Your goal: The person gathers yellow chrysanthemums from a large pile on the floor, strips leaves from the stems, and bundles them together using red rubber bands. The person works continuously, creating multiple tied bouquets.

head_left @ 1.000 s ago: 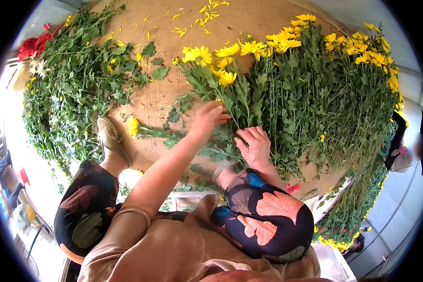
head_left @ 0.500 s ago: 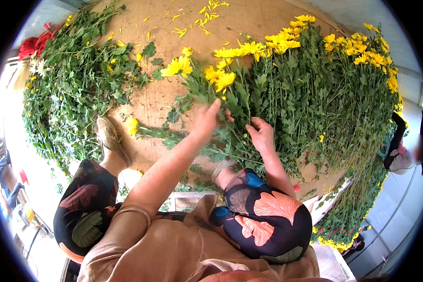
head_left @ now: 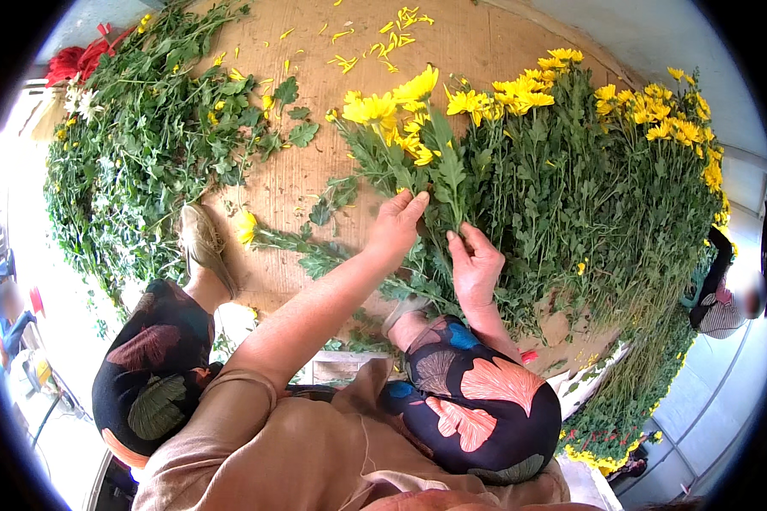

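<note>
My left hand (head_left: 400, 223) is closed round the leafy stems of a small bunch of yellow chrysanthemums (head_left: 375, 112), thumb pointing toward the right. The bunch's blooms fan out beyond the hand over the board (head_left: 298, 187). Close by on the right, my right hand (head_left: 475, 268) pinches a leafy chrysanthemum stem (head_left: 452, 183) between thumb and fingers. Leaves overlap where the two hands meet, so which bloom tops that stem is unclear. One chrysanthemum (head_left: 245, 226) lies apart, to the left of my left forearm.
A heap of cut greenery (head_left: 145, 170) spreads along the left, with a red bundle (head_left: 85, 61) behind it. Many yellow chrysanthemums (head_left: 588, 170) lie in rows on the right. Loose petals (head_left: 396, 38) dot the far board. My shoe (head_left: 203, 247) rests beside the greenery. Another person (head_left: 724, 298) is at the right edge.
My left hand has shifted slightly right with the bunch, whose blooms are now drawn closer together. A leafy stem now stands up at my right hand's fingertips.
</note>
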Available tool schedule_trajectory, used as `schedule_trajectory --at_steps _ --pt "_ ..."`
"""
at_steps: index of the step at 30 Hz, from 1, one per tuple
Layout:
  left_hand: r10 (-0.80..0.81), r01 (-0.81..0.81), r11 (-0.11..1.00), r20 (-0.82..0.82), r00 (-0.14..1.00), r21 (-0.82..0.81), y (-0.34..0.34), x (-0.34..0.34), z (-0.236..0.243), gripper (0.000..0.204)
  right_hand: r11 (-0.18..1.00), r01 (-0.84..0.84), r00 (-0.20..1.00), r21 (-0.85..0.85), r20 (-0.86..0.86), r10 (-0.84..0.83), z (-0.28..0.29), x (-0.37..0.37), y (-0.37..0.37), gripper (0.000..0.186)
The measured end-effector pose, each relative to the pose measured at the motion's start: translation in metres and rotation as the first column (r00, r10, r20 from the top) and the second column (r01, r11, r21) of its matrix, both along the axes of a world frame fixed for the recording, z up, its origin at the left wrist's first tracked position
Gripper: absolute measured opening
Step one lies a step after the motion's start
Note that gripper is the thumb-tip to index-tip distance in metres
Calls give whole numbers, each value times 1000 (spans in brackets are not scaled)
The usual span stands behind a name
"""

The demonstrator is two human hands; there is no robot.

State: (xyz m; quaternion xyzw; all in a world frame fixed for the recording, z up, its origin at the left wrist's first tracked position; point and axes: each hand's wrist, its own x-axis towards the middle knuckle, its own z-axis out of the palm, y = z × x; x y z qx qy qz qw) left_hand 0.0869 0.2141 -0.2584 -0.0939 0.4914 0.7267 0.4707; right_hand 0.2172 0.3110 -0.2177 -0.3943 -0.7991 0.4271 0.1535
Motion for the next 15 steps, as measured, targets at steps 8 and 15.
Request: schedule_trajectory --at_steps 8,15 --pt "63 -60 992 23 998 -107 -4 -6 15 46 926 -271 959 261 155 237 1 -8 -9 20" --pt "56 -67 996 174 983 58 -9 -9 -7 46 823 -516 848 239 281 450 10 -11 -8 17"
